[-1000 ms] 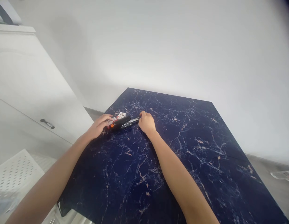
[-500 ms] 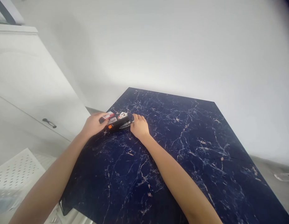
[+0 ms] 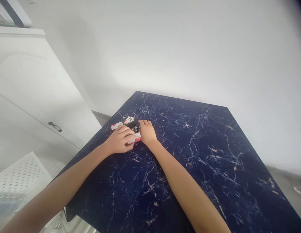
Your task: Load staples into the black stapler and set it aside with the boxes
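Fingers of my left hand are closed on a small red-and-white box at the near side of a black object. My right hand is curled against the right end of that black object, gripping it. Its kind is unclear, since my hands cover much of it. A second red-and-white box lies just beyond my left knuckles. Behind the black object is a small white box with a dark picture on it.
The dark blue marbled table stands against a pale wall. To the left is a white cabinet with a dark handle. A white perforated box stands low at the left, below table height.
My left hand has moved right and nearer, from the black object's left end to its near side, with a red-and-white box now under its fingers. My right hand stays at the right end.
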`<action>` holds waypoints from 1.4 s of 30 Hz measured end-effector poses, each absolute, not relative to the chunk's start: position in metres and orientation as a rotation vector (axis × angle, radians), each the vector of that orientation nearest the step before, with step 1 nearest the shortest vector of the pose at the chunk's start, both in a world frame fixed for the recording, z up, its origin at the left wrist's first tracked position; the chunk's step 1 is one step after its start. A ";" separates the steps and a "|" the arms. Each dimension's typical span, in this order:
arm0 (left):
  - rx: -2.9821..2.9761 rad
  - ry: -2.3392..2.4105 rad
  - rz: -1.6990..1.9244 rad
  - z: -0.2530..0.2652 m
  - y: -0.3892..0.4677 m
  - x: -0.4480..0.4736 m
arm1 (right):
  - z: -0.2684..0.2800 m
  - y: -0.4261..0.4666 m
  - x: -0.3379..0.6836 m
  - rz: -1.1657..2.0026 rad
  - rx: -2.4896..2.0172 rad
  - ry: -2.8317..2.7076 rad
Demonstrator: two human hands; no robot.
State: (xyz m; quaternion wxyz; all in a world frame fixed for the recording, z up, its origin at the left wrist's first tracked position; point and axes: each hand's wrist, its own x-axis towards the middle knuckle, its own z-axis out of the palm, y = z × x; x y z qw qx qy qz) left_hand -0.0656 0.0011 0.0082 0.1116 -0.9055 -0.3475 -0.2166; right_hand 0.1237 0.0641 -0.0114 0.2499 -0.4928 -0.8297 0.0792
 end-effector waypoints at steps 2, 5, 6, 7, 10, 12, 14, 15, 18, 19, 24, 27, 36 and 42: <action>-2.657 -1.143 -0.613 0.007 0.006 -0.071 | -0.012 0.066 0.125 0.242 -1.335 -2.233; -2.660 -1.222 -0.621 0.007 0.010 -0.077 | -0.014 0.070 0.126 0.279 -1.330 -2.190; -2.661 -1.223 -0.625 0.007 0.011 -0.078 | -0.015 0.071 0.126 0.288 -1.323 -2.182; -2.658 -1.217 -0.625 0.007 0.011 -0.077 | -0.015 0.071 0.126 0.295 -1.313 -2.177; -2.622 -1.200 -0.600 0.005 0.012 -0.074 | -0.014 0.069 0.126 0.303 -1.283 -2.164; -2.589 -1.200 -0.591 0.004 0.014 -0.073 | -0.013 0.067 0.129 0.300 -1.257 -2.146; -2.577 -1.196 -0.607 0.002 0.014 -0.072 | -0.013 0.062 0.137 0.281 -1.200 -2.121; -2.582 -1.189 -0.619 0.002 0.014 -0.072 | -0.013 0.059 0.144 0.266 -1.164 -2.113; -2.610 -1.142 -0.662 0.000 0.009 -0.070 | -0.015 0.048 0.177 0.214 -1.062 -2.145; -2.618 -1.126 -0.684 -0.001 0.007 -0.068 | -0.016 0.044 0.192 0.199 -1.034 -2.173; -2.683 -1.130 -0.924 -0.001 -0.005 -0.039 | -0.019 0.028 0.263 0.113 -1.064 -2.146; -2.863 -1.205 -0.961 0.004 0.003 -0.003 | -0.021 0.025 0.285 0.100 -1.181 -2.010; -2.961 -1.020 -0.620 -0.009 0.049 0.091 | -0.017 0.022 0.282 0.144 -1.241 -2.084; -2.974 -0.986 -0.638 -0.012 0.046 0.088 | -0.021 0.023 0.284 0.225 -1.303 -2.176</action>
